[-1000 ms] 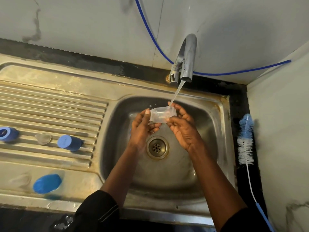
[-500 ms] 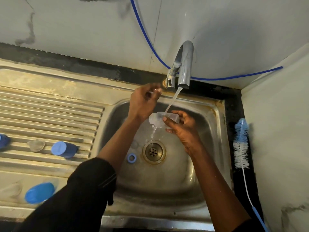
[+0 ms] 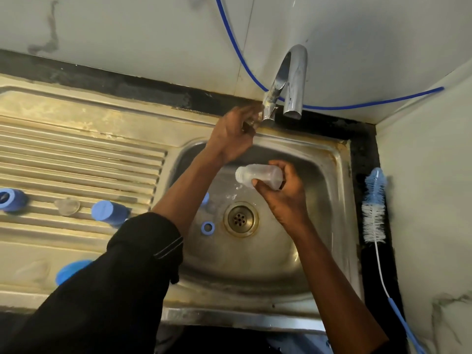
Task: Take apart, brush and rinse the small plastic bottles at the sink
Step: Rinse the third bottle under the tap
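Pinching clear bottle (image 3: 258,176) in right hand (image 3: 283,200) just beyond drain (image 3: 240,219), long axis sideways, mouth leftward; touching tap lever (image 3: 270,108) farther beyond with left hand (image 3: 231,139), grip not discernible.

Dull, stained steel sink (image 3: 319,251); glossy chrome tap (image 3: 295,80) behind it; cloudy plastic bottle (image 3: 258,173) above; matt blue plastic cap (image 3: 107,212) left.

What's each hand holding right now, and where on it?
Right hand grips the small clear plastic bottle around its base end, neck free. Left hand is at the chrome tap handle; grip blurred.
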